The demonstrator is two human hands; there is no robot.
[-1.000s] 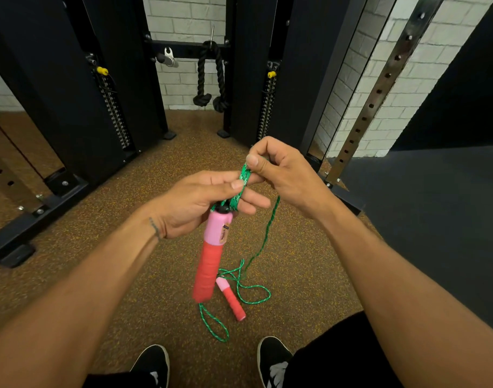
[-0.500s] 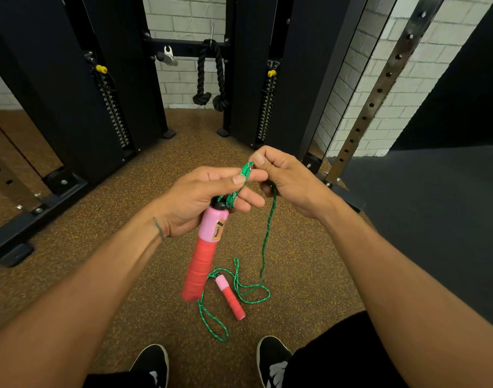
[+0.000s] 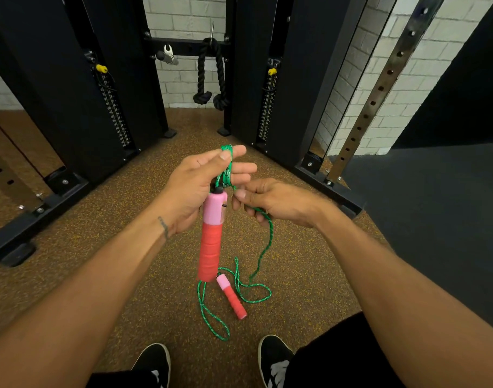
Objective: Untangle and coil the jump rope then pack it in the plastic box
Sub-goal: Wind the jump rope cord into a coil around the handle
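left hand (image 3: 195, 189) pinches the rope (image 3: 226, 175) loops thumb to index. handle (image 3: 211, 239) hangs near-vertical under it. right hand (image 3: 276, 204) sits just right of the handle's pink cap, fingers (image 3: 241, 195) curled on the free strand. strand drops right of the handle to the floor (image 3: 127, 275), where the second handle (image 3: 232, 299) lies in the slack. right hand is nearer the strand, so next wrap likely goes up-left to the loops. vs 0.5 s ago: right hand dropped from loop top to cap level. box not in view.
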